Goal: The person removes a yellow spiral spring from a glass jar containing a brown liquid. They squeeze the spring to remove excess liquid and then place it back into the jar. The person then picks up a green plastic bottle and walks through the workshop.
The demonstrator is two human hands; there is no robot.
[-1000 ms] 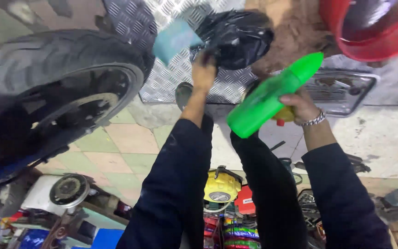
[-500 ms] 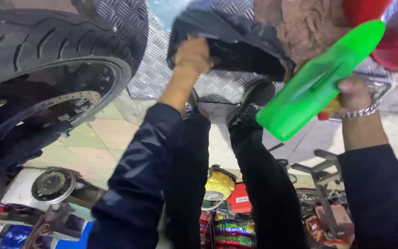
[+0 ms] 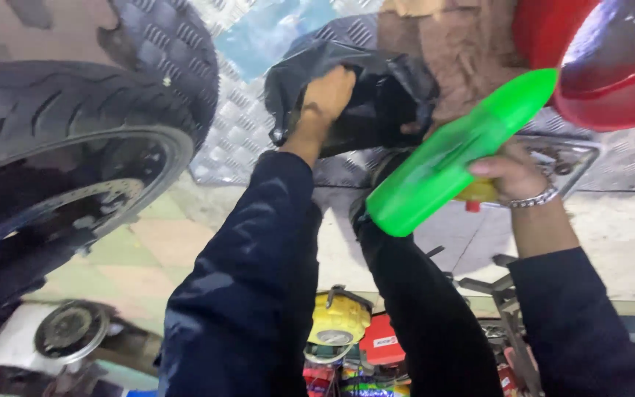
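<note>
Head view, nearest first: two dark blue sleeves reach forward over the person's black trouser legs. Below them lie a yellow round tin [image 3: 339,317] and a red container [image 3: 382,342] among cluttered tools on the floor. The right hand [image 3: 512,173], with a silver metal bracelet [image 3: 534,198] at the wrist, has its fingers wrapped around a bright green plastic spray bottle [image 3: 461,154] at its yellow trigger part; the bottle lies tilted, its green body pointing up and to the right. Farther out, the left hand [image 3: 326,95] is clenched on a crumpled black plastic bag [image 3: 376,95], which rests against a silver checker-plate metal sheet [image 3: 237,125]. At the left stands a black rubber motorcycle tyre [image 3: 60,117] on its wheel, near the sheet. Beyond, at top right, a red plastic basin [image 3: 597,66] sits just above the bottle's tip.
</note>
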